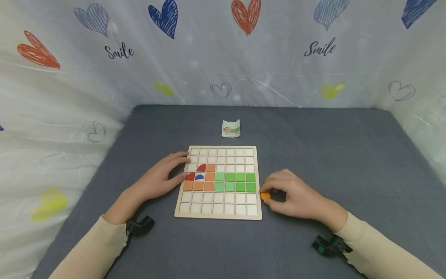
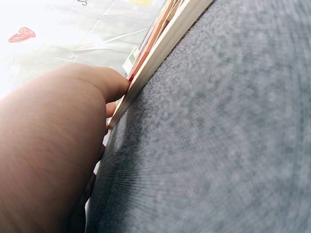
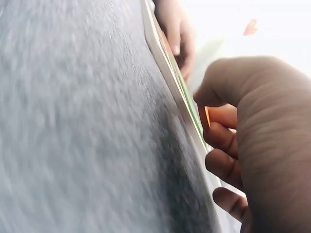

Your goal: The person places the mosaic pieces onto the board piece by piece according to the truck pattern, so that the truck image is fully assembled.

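A wooden grid board (image 1: 217,216) lies on the dark grey cloth. Its middle rows hold salmon tiles (image 1: 198,186), light green tiles (image 1: 219,177), darker green tiles (image 1: 240,177), red curved pieces (image 1: 201,168) and a blue-and-white piece (image 1: 200,177). My left hand (image 1: 156,176) rests at the board's left edge, thumb and extended fingertips touching the frame. Beside the right edge, my right hand (image 1: 292,195) pinches a small orange tile (image 1: 265,195) between thumb and fingers. In the right wrist view only a sliver of that orange tile (image 3: 207,116) shows.
A small curled card (image 1: 231,129) with a printed coloured grid stands behind the board. Black wrist devices (image 1: 140,225) sit at both sleeve cuffs. A white curtain (image 1: 195,58) with printed hearts hangs along the table's back and sides.
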`<control>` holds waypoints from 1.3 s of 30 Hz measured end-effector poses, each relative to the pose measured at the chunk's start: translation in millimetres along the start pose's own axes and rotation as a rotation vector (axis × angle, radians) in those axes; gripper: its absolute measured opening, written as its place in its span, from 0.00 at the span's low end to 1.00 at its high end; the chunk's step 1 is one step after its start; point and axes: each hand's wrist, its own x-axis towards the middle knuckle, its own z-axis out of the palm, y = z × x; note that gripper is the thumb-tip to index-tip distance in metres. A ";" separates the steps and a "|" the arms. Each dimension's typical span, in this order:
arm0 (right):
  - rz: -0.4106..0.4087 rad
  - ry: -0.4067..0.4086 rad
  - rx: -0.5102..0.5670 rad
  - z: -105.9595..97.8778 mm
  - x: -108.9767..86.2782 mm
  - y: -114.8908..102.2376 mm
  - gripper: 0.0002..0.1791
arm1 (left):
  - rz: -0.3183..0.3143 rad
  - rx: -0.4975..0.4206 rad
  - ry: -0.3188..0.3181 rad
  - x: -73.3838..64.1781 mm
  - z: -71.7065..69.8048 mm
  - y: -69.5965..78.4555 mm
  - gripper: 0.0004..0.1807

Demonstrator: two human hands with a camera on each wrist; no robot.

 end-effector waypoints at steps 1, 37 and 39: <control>0.002 0.004 -0.002 1.0 1.1 -0.2 0.16 | -0.002 -0.001 0.000 0.4 0.1 0.2 0.30; -0.168 -0.018 -0.136 36.3 49.1 -17.2 0.05 | -0.017 -0.009 0.001 -0.8 -0.1 0.6 0.29; -0.178 -0.018 -0.137 36.1 49.5 -16.6 0.05 | -0.015 -0.008 0.003 -0.9 -0.5 0.9 0.29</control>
